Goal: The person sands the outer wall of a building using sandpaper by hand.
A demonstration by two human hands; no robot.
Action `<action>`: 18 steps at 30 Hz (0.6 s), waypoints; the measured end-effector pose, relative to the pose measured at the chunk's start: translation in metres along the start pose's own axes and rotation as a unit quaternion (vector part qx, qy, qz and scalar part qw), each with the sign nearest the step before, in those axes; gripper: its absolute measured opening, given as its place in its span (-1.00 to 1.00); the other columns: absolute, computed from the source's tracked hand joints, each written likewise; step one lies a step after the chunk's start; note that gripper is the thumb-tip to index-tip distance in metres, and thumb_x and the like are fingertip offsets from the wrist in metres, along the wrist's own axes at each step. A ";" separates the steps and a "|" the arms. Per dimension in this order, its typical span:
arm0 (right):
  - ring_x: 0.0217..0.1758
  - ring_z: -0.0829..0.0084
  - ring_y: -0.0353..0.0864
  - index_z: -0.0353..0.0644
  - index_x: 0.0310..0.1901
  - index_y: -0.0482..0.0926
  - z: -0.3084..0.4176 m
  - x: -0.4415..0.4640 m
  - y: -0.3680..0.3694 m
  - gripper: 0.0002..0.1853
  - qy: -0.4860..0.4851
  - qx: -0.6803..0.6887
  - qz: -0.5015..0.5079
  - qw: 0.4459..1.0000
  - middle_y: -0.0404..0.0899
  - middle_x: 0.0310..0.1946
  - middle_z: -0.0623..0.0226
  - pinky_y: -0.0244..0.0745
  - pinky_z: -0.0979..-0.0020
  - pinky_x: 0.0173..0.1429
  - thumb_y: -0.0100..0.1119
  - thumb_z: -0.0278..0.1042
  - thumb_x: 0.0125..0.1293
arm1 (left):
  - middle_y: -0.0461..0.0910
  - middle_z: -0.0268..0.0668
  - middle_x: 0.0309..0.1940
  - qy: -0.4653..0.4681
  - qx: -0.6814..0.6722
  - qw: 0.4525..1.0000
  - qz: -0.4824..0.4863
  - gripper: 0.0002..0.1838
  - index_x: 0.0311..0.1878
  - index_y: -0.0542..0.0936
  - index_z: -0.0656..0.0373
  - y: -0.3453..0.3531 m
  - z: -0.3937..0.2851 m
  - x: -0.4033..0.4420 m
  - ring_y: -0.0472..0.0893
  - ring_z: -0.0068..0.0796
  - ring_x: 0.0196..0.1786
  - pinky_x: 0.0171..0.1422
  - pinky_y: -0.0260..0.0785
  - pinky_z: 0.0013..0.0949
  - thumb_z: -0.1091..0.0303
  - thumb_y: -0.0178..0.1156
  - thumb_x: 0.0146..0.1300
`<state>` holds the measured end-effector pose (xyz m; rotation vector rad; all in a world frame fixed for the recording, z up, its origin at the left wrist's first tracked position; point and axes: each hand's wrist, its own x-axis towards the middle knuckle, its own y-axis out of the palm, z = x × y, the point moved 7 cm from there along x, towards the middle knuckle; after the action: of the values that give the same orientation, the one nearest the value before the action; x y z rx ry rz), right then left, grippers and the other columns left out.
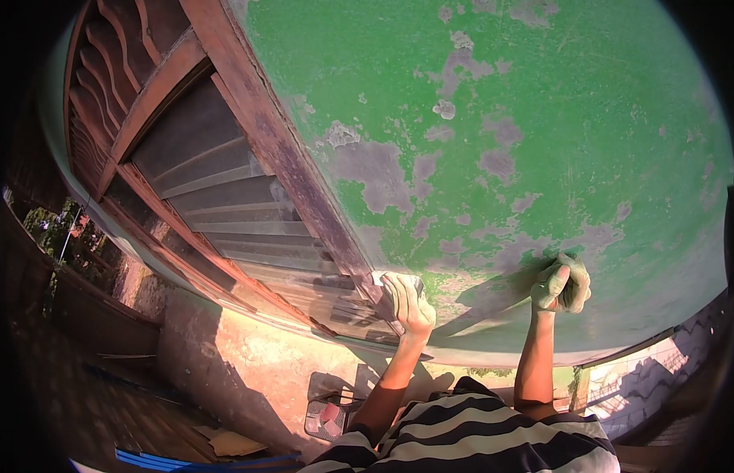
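My left hand (409, 303), coated in pale dust, is closed against the green wall (619, 102) beside the worn wooden window frame (304, 181). A small whitish edge shows at its fingertips; what it belongs to cannot be made out. Farther right, my right hand (562, 285), just as dusty, is curled in at the wall's lower part, and whatever its fingers hold is hidden. Around and above both hands the green paint has worn away in grey patches (375, 175).
Louvred slats (249, 217) fill the window at the left. Below are a sunlit concrete floor (241, 355), a small seat or stand (326, 418) with reddish items on it, and blue strips (178, 461) at the lower left. Roof tiles (643, 382) lie at the lower right.
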<state>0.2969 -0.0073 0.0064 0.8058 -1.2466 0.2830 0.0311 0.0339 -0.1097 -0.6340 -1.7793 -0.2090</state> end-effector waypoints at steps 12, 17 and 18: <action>-0.69 0.58 0.29 -0.41 -0.23 0.57 0.003 0.005 0.003 -0.81 0.050 0.067 -0.018 0.996 0.32 -0.83 0.41 0.37 0.43 -0.41 0.03 -0.46 0.49 | 0.31 0.53 0.33 0.010 0.009 1.000 0.024 -0.47 0.29 0.38 0.71 -0.007 0.012 0.013 0.26 0.54 0.45 0.57 0.11 0.24 0.35 -0.11 0.49; -0.69 0.58 0.29 -0.41 -0.22 0.57 0.003 0.004 0.003 -0.80 0.051 0.043 0.008 0.998 0.33 -0.82 0.42 0.38 0.42 -0.41 0.03 -0.45 0.50 | 0.33 0.51 0.33 -0.006 0.001 1.000 0.024 -0.49 0.28 0.39 0.71 -0.007 0.008 0.003 0.29 0.52 0.45 0.56 0.14 0.21 0.38 -0.10 0.49; -0.69 0.58 0.29 -0.41 -0.22 0.57 0.003 0.003 0.003 -0.80 0.046 0.038 0.008 0.998 0.33 -0.82 0.42 0.38 0.42 -0.40 0.02 -0.45 0.50 | 0.36 0.50 0.31 0.005 -0.010 1.000 0.004 -0.49 0.27 0.40 0.70 -0.011 0.005 0.028 0.28 0.51 0.46 0.56 0.15 0.19 0.38 -0.09 0.49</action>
<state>0.2940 -0.0079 0.0111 0.8389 -1.1627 0.3790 0.0165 0.0359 -0.0830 -0.6520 -1.7672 -0.2241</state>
